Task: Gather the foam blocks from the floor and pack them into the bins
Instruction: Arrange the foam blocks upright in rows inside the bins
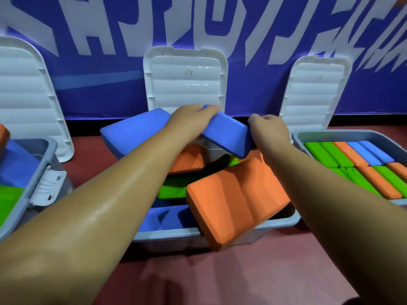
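Foam block [226, 137], blue, tilted above far part of middle bin [176, 235]; left hand [192, 119] curls over its far end, right hand [269, 128] grips its right end. Orange block [233, 205] overhangs that bin's near rim. Right bin [330, 134] holds packed rows.

White lettering on the blue banner [99, 93] seems upside down, unreadable.

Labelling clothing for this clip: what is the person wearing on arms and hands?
Nothing visible. The left forearm and right forearm are bare, no sleeves in frame. The left grip and right grip are ungloved hands, with no rings, watch or wristbands showing.
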The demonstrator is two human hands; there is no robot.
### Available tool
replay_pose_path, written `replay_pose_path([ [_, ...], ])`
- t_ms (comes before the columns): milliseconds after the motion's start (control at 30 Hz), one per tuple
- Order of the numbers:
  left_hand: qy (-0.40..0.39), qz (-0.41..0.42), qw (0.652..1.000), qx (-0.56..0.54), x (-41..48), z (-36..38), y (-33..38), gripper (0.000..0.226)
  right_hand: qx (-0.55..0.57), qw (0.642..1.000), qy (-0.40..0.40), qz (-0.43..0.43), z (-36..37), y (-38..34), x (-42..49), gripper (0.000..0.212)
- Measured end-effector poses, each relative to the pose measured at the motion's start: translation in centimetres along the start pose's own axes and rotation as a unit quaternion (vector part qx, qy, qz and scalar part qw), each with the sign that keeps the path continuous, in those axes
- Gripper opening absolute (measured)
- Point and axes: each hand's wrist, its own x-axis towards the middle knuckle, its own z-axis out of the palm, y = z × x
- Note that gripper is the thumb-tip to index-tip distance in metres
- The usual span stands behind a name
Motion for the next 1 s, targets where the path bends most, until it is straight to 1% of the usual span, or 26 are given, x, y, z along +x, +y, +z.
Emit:
replay_pose_path([
  [67, 0.035, -0.019, 0.992, -0.122, -0.1, -1.2, 0.3, 0.039, 0.033, 0.999, 0.017, -0.015, 0.8, -0.6, -0.2, 0.019],
  [133, 0.067, -0.048, 0.970, -0.227, 0.4, -2.8, -0.1, 0.030, 0.079, 0.996, 0.028, -0.036, 1.8, -1.8, -0.7, 0.026],
  [200, 0.092, -0.068, 0.942, -0.317, 0.9, -5.0, -1.3, 0.034, 0.112, 0.992, 0.022, -0.051, 3.2, -3.3, -0.9, 0.039],
  [267, 0.113, -0.078, 0.913, -0.384, 1.7, -7.2, -3.2, 0.046, 0.150, 0.989, -0.010, -0.012, 5.0, -4.5, -1.1, 0.050],
  [300, 0.118, -0.081, 0.900, -0.412, 1.9, -8.3, -4.3, 0.048, 0.177, 0.983, -0.044, 0.017, 6.0, -4.9, -1.3, 0.054],
  [333, 0.130, -0.084, 0.892, -0.425, 2.0, -9.3, -5.3, 0.044, 0.196, 0.976, -0.088, 0.035, 7.0, -5.2, -1.7, 0.054],
  [400, 0.161, -0.089, 0.882, -0.435, 2.0, -11.3, -7.0, 0.031, 0.191, 0.966, -0.169, 0.040, 8.7, -5.8, -2.7, 0.047],
  [467, 0.191, -0.100, 0.873, -0.438, 1.9, -12.9, -8.6, 0.030, 0.183, 0.961, -0.208, 0.029, 10.2, -6.3, -3.8, 0.039],
  [567, 0.203, -0.111, 0.867, -0.441, 1.8, -14.4, -11.2, 0.037, 0.178, 0.956, -0.233, 0.021, 12.5, -6.9, -4.8, 0.039],
  [667, 0.210, -0.107, 0.871, -0.431, 2.0, -15.2, -13.3, 0.058, 0.161, 0.956, -0.245, 0.004, 15.0, -7.3, -5.7, 0.034],
  [700, 0.217, -0.105, 0.870, -0.431, 2.0, -15.4, -13.9, 0.060, 0.155, 0.957, -0.245, 0.005, 15.6, -7.5, -6.0, 0.033],
  [800, 0.234, -0.105, 0.865, -0.432, 2.4, -15.9, -15.6, 0.056, 0.154, 0.958, -0.242, 0.020, 17.6, -7.8, -6.2, 0.035],
  [833, 0.233, -0.107, 0.866, -0.429, 2.6, -16.0, -16.1, 0.055, 0.148, 0.958, -0.244, 0.026, 18.1, -7.9, -6.4, 0.033],
  [900, 0.223, -0.119, 0.884, -0.393, 2.7, -16.0, -16.9, 0.054, 0.138, 0.956, -0.255, 0.039, 18.9, -7.9, -6.6, 0.028],
  [933, 0.213, -0.126, 0.898, -0.364, 3.0, -15.9, -17.3, 0.056, 0.138, 0.953, -0.267, 0.045, 19.2, -7.9, -6.9, 0.031],
  [1000, 0.200, -0.137, 0.918, -0.314, 3.2, -15.8, -17.7, 0.057, 0.132, 0.951, -0.275, 0.053, 19.9, -7.5, -6.7, 0.053],
])
